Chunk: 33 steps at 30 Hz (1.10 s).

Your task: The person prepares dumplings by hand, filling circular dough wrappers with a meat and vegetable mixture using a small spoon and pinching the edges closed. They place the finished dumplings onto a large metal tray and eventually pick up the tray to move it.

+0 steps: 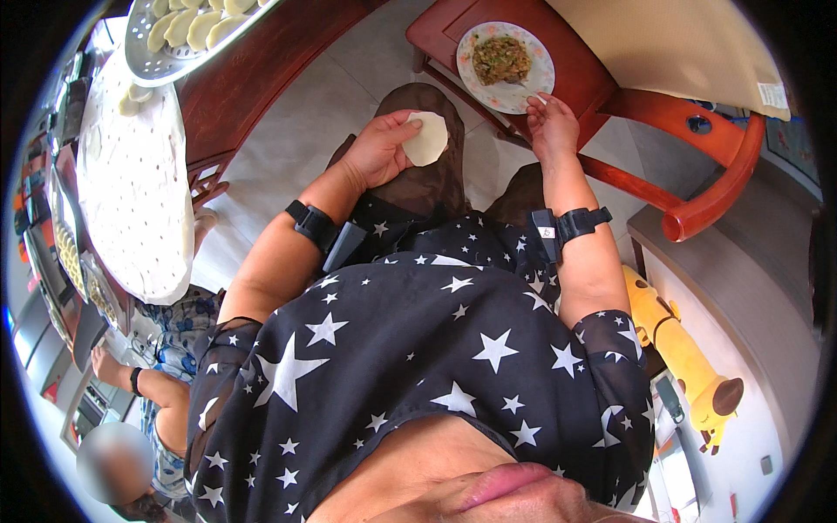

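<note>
A thin round dumpling wrapper [429,139] lies across the fingers of my left hand [380,148], the thumb pressing on its near edge. My right hand [554,125] grips the thin handle of a utensil [532,95] at the rim of a floral white plate [474,88]. Chopped filling [502,60] with green bits is heaped on that plate, and the utensil's far end rests against the mound. Under the plate is the seat of a red wooden chair [435,29]. My two hands are apart, the left one over my knee.
At upper left, a perforated metal tray [147,65] holds several shaped dumplings [189,27]. A white speckled cloth [134,196] bears a few dough pieces [134,97]. Another person's hand [108,366] is at far left. The chair's curved armrest [716,189] and a yellow plush toy [680,353] are on my right.
</note>
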### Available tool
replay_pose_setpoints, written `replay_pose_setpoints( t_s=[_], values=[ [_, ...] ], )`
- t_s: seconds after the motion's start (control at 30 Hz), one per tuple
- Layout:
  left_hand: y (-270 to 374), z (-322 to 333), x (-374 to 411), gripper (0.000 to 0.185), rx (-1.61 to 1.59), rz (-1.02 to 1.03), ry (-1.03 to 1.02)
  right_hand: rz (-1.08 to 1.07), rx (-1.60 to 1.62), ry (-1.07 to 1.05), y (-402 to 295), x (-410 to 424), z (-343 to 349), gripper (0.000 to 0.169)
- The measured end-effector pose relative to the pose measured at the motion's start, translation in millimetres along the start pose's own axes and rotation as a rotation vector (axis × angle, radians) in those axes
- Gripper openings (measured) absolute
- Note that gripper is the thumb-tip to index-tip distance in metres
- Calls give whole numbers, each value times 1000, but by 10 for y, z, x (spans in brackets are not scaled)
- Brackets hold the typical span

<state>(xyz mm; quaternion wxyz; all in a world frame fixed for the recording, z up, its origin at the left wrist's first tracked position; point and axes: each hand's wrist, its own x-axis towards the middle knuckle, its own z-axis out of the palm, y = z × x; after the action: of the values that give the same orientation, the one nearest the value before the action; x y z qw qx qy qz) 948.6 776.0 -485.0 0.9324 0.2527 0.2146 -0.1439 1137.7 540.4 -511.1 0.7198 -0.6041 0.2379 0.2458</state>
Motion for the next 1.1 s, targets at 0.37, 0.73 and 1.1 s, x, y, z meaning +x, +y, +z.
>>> replay_pose_setpoints(
  t_s=[0.37, 0.73, 1.1],
  values=[
    [47, 141, 178, 32, -73, 52, -22, -197, -152, -54, -292, -192, -27, 22],
    [292, 974, 750, 51, -59, 115, 147, -461, -358, -214, -748, -998, 243, 21],
    [257, 851, 796, 62, -105, 84, 72, -1357, -1244, -264, -794, -1262, 481, 16]
  ],
)
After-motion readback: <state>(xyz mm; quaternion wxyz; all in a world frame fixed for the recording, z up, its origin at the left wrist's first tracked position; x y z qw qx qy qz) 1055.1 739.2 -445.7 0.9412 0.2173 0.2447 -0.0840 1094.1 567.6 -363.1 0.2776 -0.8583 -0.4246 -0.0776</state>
